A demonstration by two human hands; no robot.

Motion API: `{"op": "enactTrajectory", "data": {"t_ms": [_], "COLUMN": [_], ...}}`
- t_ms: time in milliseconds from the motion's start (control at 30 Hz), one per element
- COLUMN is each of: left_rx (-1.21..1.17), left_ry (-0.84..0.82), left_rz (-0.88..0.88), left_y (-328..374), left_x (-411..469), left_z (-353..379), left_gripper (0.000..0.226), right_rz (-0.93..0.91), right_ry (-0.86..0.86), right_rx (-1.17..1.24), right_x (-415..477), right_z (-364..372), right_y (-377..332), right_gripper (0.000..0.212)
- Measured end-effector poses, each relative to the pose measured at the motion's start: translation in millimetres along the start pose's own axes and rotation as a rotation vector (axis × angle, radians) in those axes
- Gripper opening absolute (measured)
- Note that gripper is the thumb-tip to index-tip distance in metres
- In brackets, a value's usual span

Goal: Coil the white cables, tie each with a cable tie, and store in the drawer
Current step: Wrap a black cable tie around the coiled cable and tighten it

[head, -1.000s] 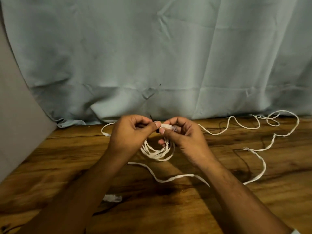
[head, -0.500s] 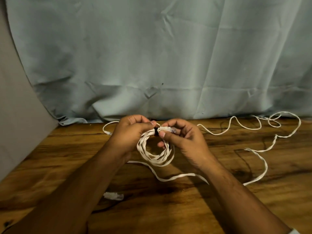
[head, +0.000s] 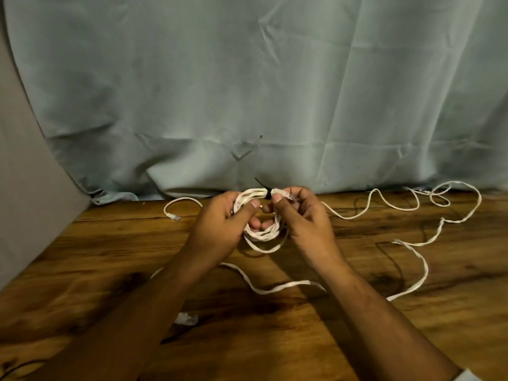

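My left forearm point(head: 132, 312) and right forearm point(head: 379, 312) are bare down to my left grip point(head: 220, 224) and right grip point(head: 305, 218), thumbnails point(head: 255, 204) short, and a scrap of whitish sleeve point(head: 467, 376) shows high up my right arm.

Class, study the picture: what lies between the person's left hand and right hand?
In the head view, the white cable coil sits between the left hand and right hand, both gripping it; a black cable tie wraps its top.
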State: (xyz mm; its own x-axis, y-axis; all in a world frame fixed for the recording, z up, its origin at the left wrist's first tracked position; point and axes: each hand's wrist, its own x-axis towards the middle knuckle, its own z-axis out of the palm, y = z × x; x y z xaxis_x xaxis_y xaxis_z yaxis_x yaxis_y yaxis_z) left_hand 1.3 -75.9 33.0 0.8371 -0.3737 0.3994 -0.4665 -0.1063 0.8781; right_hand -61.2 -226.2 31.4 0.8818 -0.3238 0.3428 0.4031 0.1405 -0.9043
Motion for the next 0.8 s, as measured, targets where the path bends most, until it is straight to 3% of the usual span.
{"op": "enactTrajectory", "data": {"t_ms": [100, 167, 300, 367, 433, 533, 600, 700, 800], "left_rx": [0.094, 0.042, -0.555, -0.751, -0.864, -0.884, -0.907, -0.91, -0.969], "left_ry": [0.195, 0.197, 0.034, -0.027, -0.07, -0.098, -0.07, -0.031, 0.042], "left_rz": [0.112, 0.103, -0.15, -0.261, -0.338, -0.369, -0.361, -0.339, -0.312], "left_y": [-1.4, -2.0, 4.6, 7.9, 8.2, 8.0, 8.1, 13.8, 18.7], "left_x": [-3.6, -5.7, -5.8, -4.2, -1.2, -0.1, -3.0, -8.1, -10.1], "left_z": [1.7, 5.4, 14.6, 15.8, 14.5, 16.8, 24.1, 33.6, 40.6], "left_gripper": [0.015, 0.013, 0.011, 0.011, 0.026, 0.042, 0.041, 0.036, 0.037], "right_rz": [0.18, 0.231, 0.265, 0.28, 0.286, 0.255, 0.228, 0.23, 0.232], "right_ry": [-0.105, -0.094, -0.023, 0.001, 0.034, 0.094, 0.164, 0.289, 0.31], "right_rx": [-0.018, 0.046, 0.246, 0.318, 0.4, 0.451, 0.418, 0.414, 0.487], "right_x": [-2.4, -2.7, 0.0, 0.1, -1.0, -1.4, 2.1, 8.6, 7.5], "right_z": [3.2, 6.3, 11.1, 10.7, 12.2, 21.1, 25.3, 21.8, 20.1], "right_y": [9.3, 11.4, 5.8, 2.3, -0.9, -1.0, 2.7, 9.0, 9.2], "right_gripper": [0.012, 0.013, 0.011, 0.015, 0.019, 0.015, 0.013, 0.03, 0.028]}}
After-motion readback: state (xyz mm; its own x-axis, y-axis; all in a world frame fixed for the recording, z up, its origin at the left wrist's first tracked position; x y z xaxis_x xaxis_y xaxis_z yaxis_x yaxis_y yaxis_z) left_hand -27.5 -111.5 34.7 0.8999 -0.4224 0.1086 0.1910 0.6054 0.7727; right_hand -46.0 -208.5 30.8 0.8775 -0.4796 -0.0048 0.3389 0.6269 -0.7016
